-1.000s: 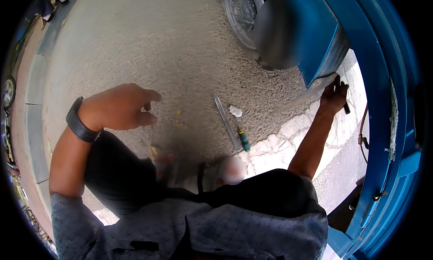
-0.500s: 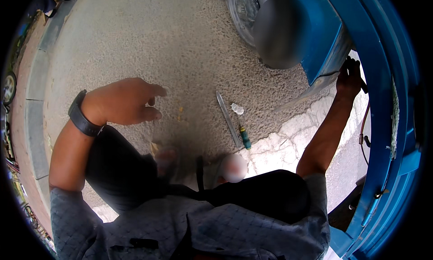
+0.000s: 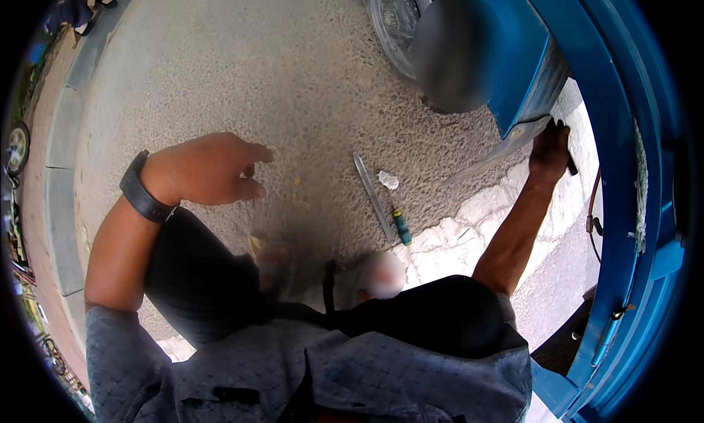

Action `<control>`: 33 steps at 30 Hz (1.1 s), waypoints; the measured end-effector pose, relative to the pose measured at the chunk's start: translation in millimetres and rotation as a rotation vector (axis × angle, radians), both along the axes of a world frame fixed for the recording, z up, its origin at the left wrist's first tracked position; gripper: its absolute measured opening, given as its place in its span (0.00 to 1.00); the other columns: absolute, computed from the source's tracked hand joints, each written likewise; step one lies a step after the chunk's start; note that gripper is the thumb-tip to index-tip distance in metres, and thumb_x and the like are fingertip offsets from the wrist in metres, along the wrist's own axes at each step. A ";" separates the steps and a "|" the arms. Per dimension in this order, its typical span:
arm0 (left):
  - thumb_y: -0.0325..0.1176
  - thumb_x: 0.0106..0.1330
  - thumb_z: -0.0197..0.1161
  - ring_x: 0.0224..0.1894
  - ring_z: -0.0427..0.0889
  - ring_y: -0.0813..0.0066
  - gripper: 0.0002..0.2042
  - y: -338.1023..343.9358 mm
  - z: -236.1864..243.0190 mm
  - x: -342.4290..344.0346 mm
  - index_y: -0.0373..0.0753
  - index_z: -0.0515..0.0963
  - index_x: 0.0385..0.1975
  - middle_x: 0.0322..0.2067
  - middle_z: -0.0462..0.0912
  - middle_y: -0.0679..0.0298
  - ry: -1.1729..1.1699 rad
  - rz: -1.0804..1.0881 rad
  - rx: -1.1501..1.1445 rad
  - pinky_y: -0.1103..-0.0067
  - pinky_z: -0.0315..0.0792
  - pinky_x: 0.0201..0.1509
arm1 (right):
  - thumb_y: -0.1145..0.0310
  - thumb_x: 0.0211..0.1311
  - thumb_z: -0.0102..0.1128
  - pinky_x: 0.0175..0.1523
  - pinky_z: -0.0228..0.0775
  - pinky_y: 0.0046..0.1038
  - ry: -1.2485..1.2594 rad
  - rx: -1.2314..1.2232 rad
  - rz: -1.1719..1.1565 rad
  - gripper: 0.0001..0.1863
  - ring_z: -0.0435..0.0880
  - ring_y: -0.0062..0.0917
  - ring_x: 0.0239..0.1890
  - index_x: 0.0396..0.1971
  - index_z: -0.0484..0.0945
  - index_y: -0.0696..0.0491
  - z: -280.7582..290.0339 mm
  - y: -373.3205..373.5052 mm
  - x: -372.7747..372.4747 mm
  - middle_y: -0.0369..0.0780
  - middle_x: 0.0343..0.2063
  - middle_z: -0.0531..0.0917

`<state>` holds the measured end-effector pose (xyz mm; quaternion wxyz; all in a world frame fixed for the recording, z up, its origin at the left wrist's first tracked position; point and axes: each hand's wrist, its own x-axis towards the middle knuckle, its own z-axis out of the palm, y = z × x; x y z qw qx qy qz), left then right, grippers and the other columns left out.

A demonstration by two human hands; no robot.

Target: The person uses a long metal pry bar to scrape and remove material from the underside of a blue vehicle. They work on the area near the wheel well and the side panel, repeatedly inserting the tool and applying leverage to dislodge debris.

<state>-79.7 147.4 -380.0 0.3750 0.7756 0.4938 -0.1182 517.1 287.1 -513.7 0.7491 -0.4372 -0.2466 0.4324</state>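
At the right of the frame, I see the right hand (image 3: pixel 549 151) closed around a dark stick (image 3: pixel 573 164), one end poking out beyond the fingers. Just beside that hand is a grey flap (image 3: pixel 526 136) below the blue panel (image 3: pixel 513 60); I cannot tell whether they touch. At left of centre, I have the left hand (image 3: pixel 209 170) half open above the road (image 3: pixel 213 78), thumb and fingers apart, a dark watch (image 3: pixel 141 188) on its wrist. Between the hands, on the road, lie a metal bar (image 3: pixel 374 198), a green screwdriver (image 3: pixel 401 228) and a white scrap (image 3: pixel 389 179). Toward the top, right of centre, I make out a wheel (image 3: pixel 389 28).
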 end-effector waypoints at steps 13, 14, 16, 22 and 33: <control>0.39 0.63 0.70 0.42 0.86 0.51 0.26 3.8 5.2 4.1 0.33 0.75 0.58 0.39 0.86 0.47 0.016 0.019 -0.024 0.66 0.77 0.47 | 0.46 0.75 0.50 0.67 0.67 0.39 0.287 -0.185 -0.053 0.30 0.68 0.35 0.68 0.67 0.66 0.51 -142.6 -79.8 -31.3 0.41 0.66 0.71; 0.39 0.63 0.70 0.42 0.86 0.51 0.26 2.6 4.0 4.7 0.32 0.75 0.58 0.39 0.86 0.47 0.010 0.023 -0.027 0.66 0.77 0.47 | 0.46 0.75 0.51 0.64 0.70 0.37 0.317 -0.113 -0.040 0.29 0.72 0.33 0.65 0.64 0.70 0.52 -135.3 -78.4 -27.3 0.41 0.63 0.74; 0.39 0.63 0.70 0.42 0.86 0.51 0.26 2.9 1.8 3.0 0.32 0.75 0.58 0.39 0.86 0.47 -0.007 0.017 -0.013 0.66 0.77 0.47 | 0.46 0.75 0.52 0.57 0.73 0.33 0.275 -0.034 0.067 0.26 0.80 0.25 0.46 0.59 0.73 0.50 -121.7 -57.9 28.3 0.36 0.55 0.81; 0.39 0.63 0.69 0.42 0.86 0.50 0.26 5.9 1.8 8.2 0.33 0.75 0.58 0.39 0.86 0.47 0.010 -0.004 -0.030 0.65 0.78 0.47 | 0.54 0.76 0.52 0.62 0.67 0.31 -0.287 0.017 0.003 0.25 0.78 0.30 0.60 0.64 0.70 0.54 45.2 20.9 24.1 0.41 0.58 0.80; 0.40 0.63 0.70 0.42 0.86 0.50 0.26 3.4 3.3 6.4 0.34 0.75 0.58 0.39 0.86 0.48 0.004 0.006 -0.009 0.65 0.77 0.47 | 0.46 0.75 0.51 0.57 0.76 0.36 0.290 -0.047 -0.104 0.31 0.75 0.32 0.60 0.70 0.62 0.46 -141.0 -80.5 -15.7 0.40 0.64 0.74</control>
